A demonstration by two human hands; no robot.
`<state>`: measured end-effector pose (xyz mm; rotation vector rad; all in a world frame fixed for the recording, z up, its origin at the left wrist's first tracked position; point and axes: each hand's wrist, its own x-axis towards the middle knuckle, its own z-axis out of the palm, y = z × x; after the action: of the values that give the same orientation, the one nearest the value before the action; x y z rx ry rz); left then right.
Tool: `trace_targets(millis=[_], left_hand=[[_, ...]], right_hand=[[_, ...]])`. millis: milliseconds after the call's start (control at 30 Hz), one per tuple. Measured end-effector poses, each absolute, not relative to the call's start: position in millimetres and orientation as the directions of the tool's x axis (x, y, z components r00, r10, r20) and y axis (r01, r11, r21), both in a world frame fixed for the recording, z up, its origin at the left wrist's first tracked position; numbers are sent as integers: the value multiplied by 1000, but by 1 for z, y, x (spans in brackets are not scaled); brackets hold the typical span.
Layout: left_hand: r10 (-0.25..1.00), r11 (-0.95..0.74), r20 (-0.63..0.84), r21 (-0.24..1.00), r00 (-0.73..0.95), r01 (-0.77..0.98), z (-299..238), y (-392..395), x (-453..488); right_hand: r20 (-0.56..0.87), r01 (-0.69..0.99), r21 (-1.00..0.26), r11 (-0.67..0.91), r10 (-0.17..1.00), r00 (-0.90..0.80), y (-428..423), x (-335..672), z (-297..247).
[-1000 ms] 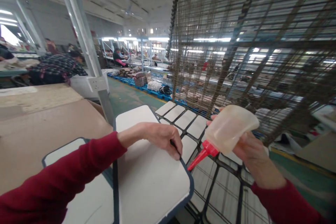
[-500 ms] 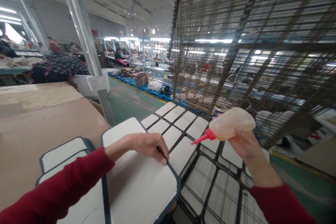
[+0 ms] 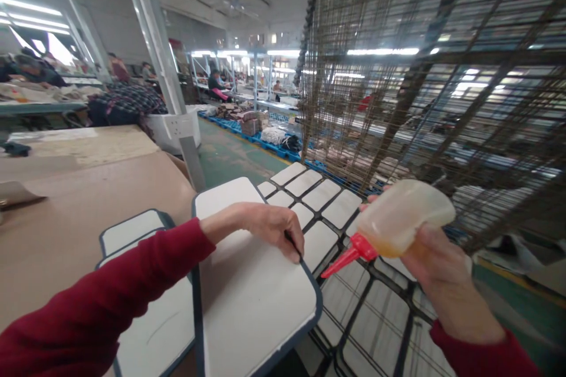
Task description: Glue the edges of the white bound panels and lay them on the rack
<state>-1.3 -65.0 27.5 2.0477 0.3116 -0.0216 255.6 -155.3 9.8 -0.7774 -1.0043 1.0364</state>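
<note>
My left hand (image 3: pixel 274 228) is closed on the right edge of a white panel with dark blue edging (image 3: pixel 256 306), pinching a short dark strip at the border. In my right hand (image 3: pixel 435 259) is a translucent squeeze bottle (image 3: pixel 404 215) with a little amber liquid inside. Its red nozzle (image 3: pixel 349 254) slants down and left, its tip just right of the panel's edge and apart from it. More white panels with dark edging (image 3: pixel 154 318) lie to the left, partly under my left sleeve.
Rows of white panels (image 3: pixel 333 203) lie on a dark rack beyond my hands. A raised stack of wire-mesh racks (image 3: pixel 375 70) fills the right. Left are a brown table (image 3: pixel 110 188) and a metal post (image 3: pixel 161 53). People sit at work tables farther back.
The bottle has tilted further down, and its nozzle tip is lower and nearer the panel's edge. My left hand keeps its hold on the border. The whole view has shifted slightly left.
</note>
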Motion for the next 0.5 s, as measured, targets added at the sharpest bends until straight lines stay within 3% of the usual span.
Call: trace_targets(millis=[500], left_hand=[[190,-420,-171,876,967,238,46,-78,13]], right_hand=[[303,-346,-890,298,952,42,-143,255,-2]])
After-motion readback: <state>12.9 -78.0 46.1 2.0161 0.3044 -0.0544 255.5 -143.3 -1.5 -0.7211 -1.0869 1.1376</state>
